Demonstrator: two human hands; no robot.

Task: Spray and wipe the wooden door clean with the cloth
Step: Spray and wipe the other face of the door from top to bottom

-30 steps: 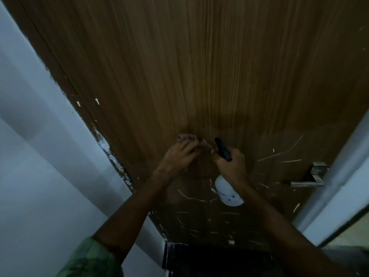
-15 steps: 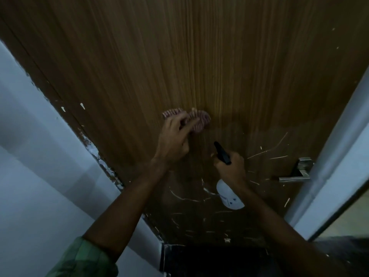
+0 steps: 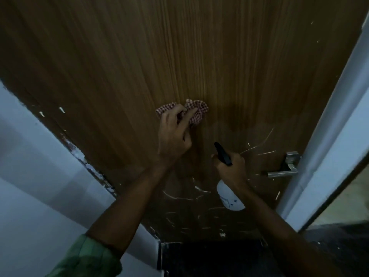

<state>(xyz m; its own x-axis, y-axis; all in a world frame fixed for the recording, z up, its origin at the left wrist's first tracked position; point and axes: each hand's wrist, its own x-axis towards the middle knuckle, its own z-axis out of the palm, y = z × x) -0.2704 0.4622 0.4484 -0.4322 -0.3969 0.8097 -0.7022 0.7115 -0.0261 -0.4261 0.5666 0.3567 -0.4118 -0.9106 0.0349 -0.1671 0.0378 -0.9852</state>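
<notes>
Right hand (image 3: pixel 229 166) wraps the neck of a white spray bottle (image 3: pixel 229 196), black nozzle up, close to the scratched lower door. Higher up, left hand (image 3: pixel 173 134) presses a checked cloth (image 3: pixel 197 110) against the wooden door (image 3: pixel 179 56), fingers curled into its folds.

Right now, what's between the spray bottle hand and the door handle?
Head view: only bare wooden door with pale scratch marks lies between the right hand and door handle.
</notes>
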